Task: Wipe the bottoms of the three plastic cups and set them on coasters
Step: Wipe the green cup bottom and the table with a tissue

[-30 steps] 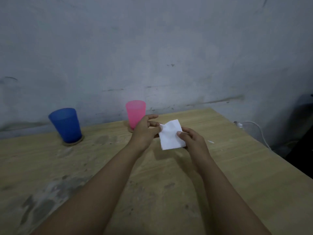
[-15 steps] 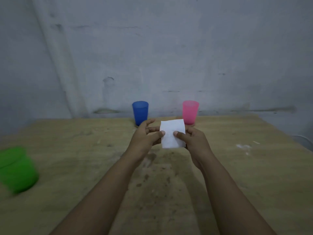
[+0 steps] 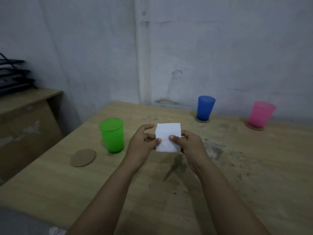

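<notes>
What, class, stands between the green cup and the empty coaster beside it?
Nothing visible. The green cup stands on the table, with the bare coaster just to its left and only open tabletop between them. Both hands hold the white tissue off to the right.

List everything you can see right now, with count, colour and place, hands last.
green cup: 1, green, upright on the bare table, near left
empty coaster: 1, tan, flat on the table left of the green cup
blue cup: 1, blue, on a coaster, far side by the wall
pink cup: 1, pink, on a coaster, far right
tissue: 1, white, held above the table centre
table: 1, light wood, stained
side cabinet: 1, tan, left
left hand: pinches the tissue's left edge
right hand: pinches its right edge
</notes>
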The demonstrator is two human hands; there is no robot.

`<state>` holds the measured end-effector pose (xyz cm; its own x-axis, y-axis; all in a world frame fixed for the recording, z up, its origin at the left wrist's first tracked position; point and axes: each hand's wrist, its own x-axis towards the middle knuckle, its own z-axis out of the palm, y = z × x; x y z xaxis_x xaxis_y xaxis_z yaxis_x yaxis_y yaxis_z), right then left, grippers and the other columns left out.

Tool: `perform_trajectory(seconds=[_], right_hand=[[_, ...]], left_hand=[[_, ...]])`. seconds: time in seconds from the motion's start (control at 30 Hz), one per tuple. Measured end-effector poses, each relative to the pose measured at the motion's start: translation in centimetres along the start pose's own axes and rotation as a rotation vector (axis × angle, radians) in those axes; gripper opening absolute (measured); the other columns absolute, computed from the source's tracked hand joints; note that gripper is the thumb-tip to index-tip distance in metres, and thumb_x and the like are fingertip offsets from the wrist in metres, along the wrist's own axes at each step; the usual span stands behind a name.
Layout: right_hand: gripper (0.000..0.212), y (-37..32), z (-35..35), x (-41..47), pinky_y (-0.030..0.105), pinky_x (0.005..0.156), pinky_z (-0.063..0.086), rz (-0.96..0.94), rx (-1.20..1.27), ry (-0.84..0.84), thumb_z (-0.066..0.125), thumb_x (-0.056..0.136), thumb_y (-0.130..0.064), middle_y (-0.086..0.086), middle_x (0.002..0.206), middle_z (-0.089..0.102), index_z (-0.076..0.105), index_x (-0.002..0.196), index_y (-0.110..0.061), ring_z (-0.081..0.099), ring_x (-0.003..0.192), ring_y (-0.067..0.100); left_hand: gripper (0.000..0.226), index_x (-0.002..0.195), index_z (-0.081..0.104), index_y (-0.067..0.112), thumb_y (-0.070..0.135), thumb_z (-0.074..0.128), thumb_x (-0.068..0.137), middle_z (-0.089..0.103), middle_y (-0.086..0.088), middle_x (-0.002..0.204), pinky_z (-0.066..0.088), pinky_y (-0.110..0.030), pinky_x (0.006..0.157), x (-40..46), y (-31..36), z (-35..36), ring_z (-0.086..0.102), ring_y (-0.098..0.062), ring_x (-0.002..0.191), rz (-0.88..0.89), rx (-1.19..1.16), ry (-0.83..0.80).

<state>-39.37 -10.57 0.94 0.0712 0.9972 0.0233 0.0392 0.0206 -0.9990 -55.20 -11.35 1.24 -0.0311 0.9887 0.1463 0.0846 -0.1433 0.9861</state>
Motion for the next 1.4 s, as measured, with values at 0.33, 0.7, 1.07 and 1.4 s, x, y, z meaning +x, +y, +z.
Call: perform_trajectory(seconds=[0.33, 0.7, 1.07, 1.4], right_hand=[[0.011, 3.4, 6.5, -0.4, 0.055, 0.083, 0.054, 0.1, 0.118, -0.034, 0.073, 0.076, -0.016, 0.004, 0.094, 0.075, 0.072, 0.084, -0.023, 0.07, 0.089, 0.029], [0.022, 3.8, 12.9, 1.8, 0.029, 0.065, 0.047, 0.175, 0.38, 0.353, 0.055, 0.088, -0.009, -0.005, 0.074, 0.063, 0.063, 0.07, -0.018, 0.058, 0.068, 0.016], [0.02, 3.4, 14.1, 2.3, 0.028, 0.078, 0.052, -0.042, 0.336, 0.349, 0.052, 0.093, -0.014, -0.005, 0.089, 0.067, 0.065, 0.107, -0.02, 0.062, 0.083, 0.013], [0.038, 4.7, 15.4, 3.3, 0.025, 0.064, 0.048, -0.031, 0.285, 0.243, 0.046, 0.089, -0.004, -0.011, 0.068, 0.066, 0.069, 0.066, -0.023, 0.061, 0.068, 0.01]], left_hand=[[0.031, 0.103, 0.059, 0.018, -0.001, 0.068, 0.08, 0.063, -0.004, 0.077, 0.05, -0.024, 0.065, -3.3, -3.9, -5.5, 0.062, -0.01, 0.065, -0.012, 0.011, 0.126], [0.006, 0.081, 0.059, 0.018, 0.013, 0.062, 0.085, 0.06, 0.011, 0.072, 0.039, -0.005, 0.057, -2.7, -6.6, -11.6, 0.056, 0.005, 0.066, 0.143, 0.349, 0.709], [0.065, 0.136, 0.039, 0.014, 0.007, 0.049, 0.072, 0.051, -0.001, 0.121, 0.035, -0.014, 0.095, 1.9, -7.0, -13.4, 0.048, -0.01, 0.114, 0.197, 0.282, 0.443], [0.106, 0.15, 0.003, 0.029, 0.028, 0.077, 0.073, 0.037, 0.009, 0.147, 0.032, -0.023, 0.103, 2.6, -8.4, -12.4, 0.037, -0.004, 0.131, 0.074, 0.286, 0.306]])
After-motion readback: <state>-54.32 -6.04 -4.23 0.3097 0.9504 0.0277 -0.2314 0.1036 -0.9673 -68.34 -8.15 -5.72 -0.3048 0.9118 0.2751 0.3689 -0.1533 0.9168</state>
